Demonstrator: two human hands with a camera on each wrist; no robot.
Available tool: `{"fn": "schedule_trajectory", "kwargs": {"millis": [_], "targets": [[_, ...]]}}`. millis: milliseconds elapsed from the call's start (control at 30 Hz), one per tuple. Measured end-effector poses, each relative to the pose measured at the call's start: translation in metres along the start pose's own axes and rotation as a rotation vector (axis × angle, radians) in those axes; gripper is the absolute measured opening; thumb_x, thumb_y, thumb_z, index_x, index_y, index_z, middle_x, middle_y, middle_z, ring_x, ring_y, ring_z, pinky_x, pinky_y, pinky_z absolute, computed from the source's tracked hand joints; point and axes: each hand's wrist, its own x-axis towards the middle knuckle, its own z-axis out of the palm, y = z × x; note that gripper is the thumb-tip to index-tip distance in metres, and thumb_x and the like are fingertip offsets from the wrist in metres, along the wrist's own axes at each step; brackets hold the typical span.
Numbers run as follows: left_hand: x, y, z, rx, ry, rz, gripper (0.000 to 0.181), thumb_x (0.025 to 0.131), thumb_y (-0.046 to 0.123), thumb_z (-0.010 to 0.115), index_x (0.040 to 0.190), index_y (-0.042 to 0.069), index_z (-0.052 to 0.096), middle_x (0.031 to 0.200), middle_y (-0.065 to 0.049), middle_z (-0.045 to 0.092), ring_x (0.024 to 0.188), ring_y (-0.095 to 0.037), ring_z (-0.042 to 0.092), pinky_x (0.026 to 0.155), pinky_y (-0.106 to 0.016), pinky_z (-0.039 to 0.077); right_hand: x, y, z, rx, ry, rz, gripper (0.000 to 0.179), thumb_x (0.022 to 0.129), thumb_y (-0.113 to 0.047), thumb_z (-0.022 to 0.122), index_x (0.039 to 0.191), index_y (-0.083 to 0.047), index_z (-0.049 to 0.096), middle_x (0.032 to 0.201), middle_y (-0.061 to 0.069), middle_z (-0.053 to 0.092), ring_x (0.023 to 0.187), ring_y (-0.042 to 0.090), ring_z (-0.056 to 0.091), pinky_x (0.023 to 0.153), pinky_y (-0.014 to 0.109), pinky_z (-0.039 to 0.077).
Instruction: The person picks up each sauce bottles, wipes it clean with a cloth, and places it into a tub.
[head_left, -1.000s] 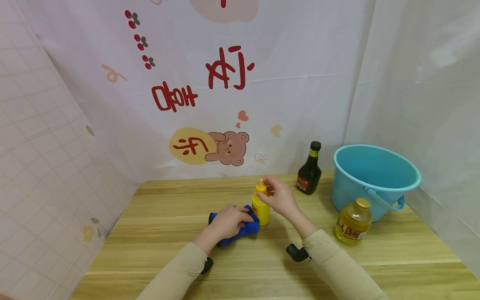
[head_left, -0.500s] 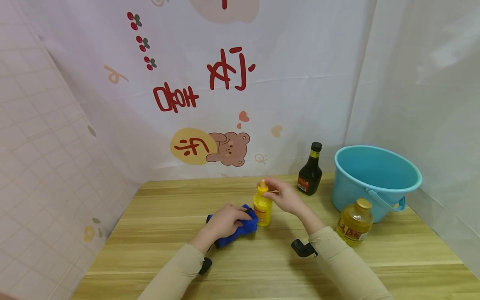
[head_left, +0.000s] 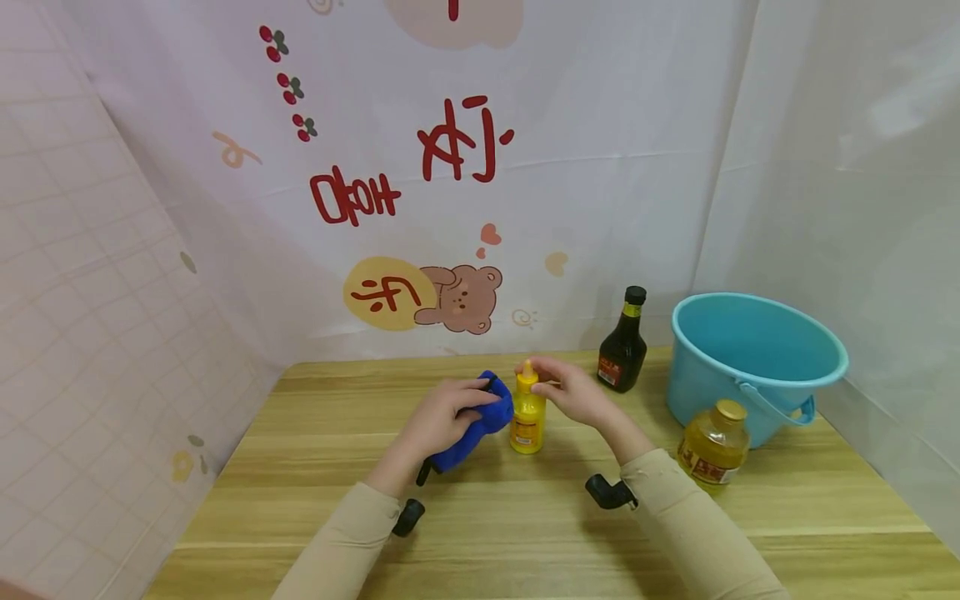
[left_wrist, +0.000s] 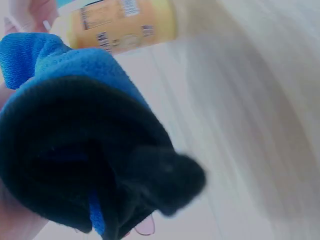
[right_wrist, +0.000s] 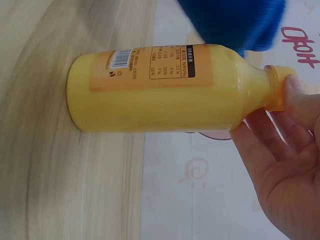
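A yellow squeeze bottle [head_left: 527, 423] with a pointed nozzle stands upright on the wooden table, its printed label toward me. My right hand [head_left: 576, 393] holds it at the neck; in the right wrist view the thumb lies on the cap and the other fingers [right_wrist: 260, 145] are behind the neck. My left hand [head_left: 441, 414] grips a folded blue cloth [head_left: 471, 437] with dark edging, just left of the bottle. In the left wrist view the cloth [left_wrist: 100, 65] bulges in front of the bottle [left_wrist: 125, 25], hiding most of the left fingers. I cannot tell whether cloth and bottle touch.
Behind to the right stands a dark sauce bottle [head_left: 622, 350] with a black cap. Farther right is a light blue bucket [head_left: 705, 375], with a gold-capped oil bottle [head_left: 714, 454] in front. A white printed curtain [head_left: 600, 167] closes off the back of the table [head_left: 525, 533].
The left hand has raised the blue cloth and moved it away from me, along the bottle's side. The bottle has turned so its label faces me. My right hand has shifted slightly rightward.
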Motion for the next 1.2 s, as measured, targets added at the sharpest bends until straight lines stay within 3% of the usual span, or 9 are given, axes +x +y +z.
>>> {"fn": "schedule_trajectory", "kwargs": {"millis": [200, 467, 933, 1200], "targets": [[0.007, 0.008, -0.008, 0.016, 0.070, 0.053, 0.033, 0.088, -0.002, 0.071, 0.116, 0.016, 0.076, 0.132, -0.009, 0.063, 0.118, -0.033, 0.059, 0.097, -0.048, 0.049, 0.000, 0.002, 0.000, 0.007, -0.002, -0.024, 0.032, 0.101, -0.003, 0.054, 0.132, -0.003, 0.060, 0.129, 0.013, 0.062, 0.115, 0.035, 0.060, 0.098, 0.053, 0.047], [0.010, 0.009, 0.003, 0.047, 0.058, 0.086, 0.032, 0.088, 0.001, 0.072, 0.116, 0.016, 0.076, 0.132, -0.009, 0.063, 0.117, -0.033, 0.059, 0.096, -0.046, 0.049, 0.000, 0.004, 0.002, 0.017, -0.002, 0.001, 0.034, 0.102, -0.004, 0.052, 0.136, -0.003, 0.058, 0.134, 0.015, 0.060, 0.117, 0.033, 0.059, 0.098, 0.050, 0.048], [0.007, 0.018, 0.017, 0.094, 0.086, 0.052, 0.030, 0.090, 0.005, 0.071, 0.115, 0.020, 0.076, 0.136, -0.006, 0.060, 0.113, -0.033, 0.057, 0.092, -0.047, 0.052, 0.000, 0.006, 0.001, 0.025, 0.007, -0.005, 0.035, 0.102, -0.005, 0.053, 0.136, -0.004, 0.058, 0.134, 0.013, 0.060, 0.118, 0.032, 0.059, 0.099, 0.050, 0.047], [0.001, 0.015, 0.025, 0.123, 0.099, 0.058, 0.031, 0.090, 0.005, 0.072, 0.116, 0.021, 0.076, 0.137, -0.007, 0.060, 0.115, -0.033, 0.056, 0.093, -0.047, 0.051, -0.001, 0.005, 0.002, 0.028, 0.004, 0.016, 0.036, 0.102, -0.005, 0.052, 0.137, -0.004, 0.057, 0.135, 0.009, 0.060, 0.118, 0.030, 0.059, 0.101, 0.050, 0.046]]}}
